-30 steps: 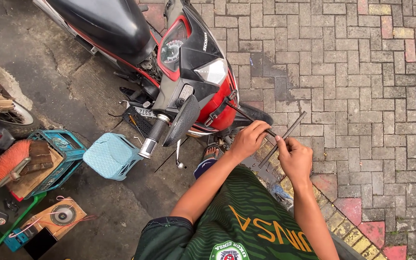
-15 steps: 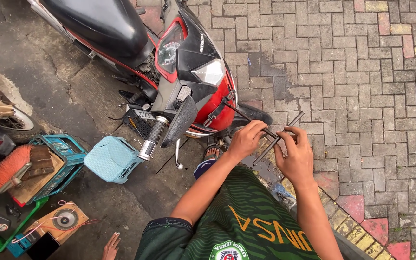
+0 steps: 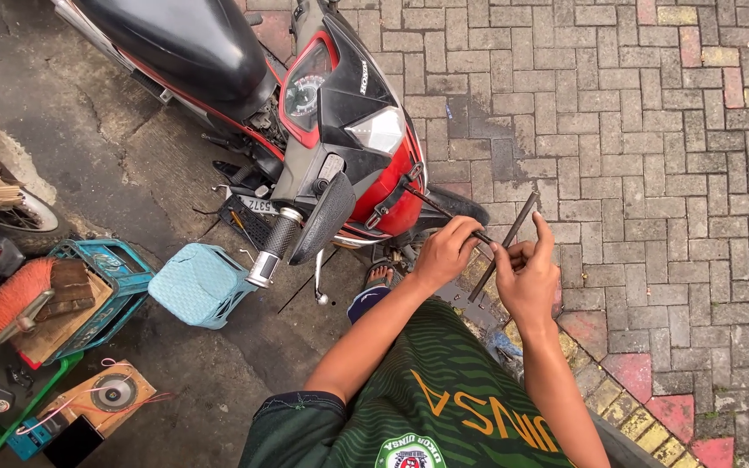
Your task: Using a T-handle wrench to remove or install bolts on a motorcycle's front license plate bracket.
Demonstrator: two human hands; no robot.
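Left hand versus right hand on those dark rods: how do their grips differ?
The left hand pinches the thin dark rod at its fingertips, knuckles up; the right hand wraps around the thicker dark bar, thumb up along it. The rod runs toward the motorbike; the bar tilts upward. Both are bare.

Motorbike (image 3: 322, 130) stands ahead; stool (image 3: 197, 284) left of hands; crate (image 3: 101, 290) farther left.

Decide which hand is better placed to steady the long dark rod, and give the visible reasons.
Right. The right hand has its grip round the dark rod, thumb laid along it. The left hand is occupied, pinching the thin cable that runs from the motorcycle.
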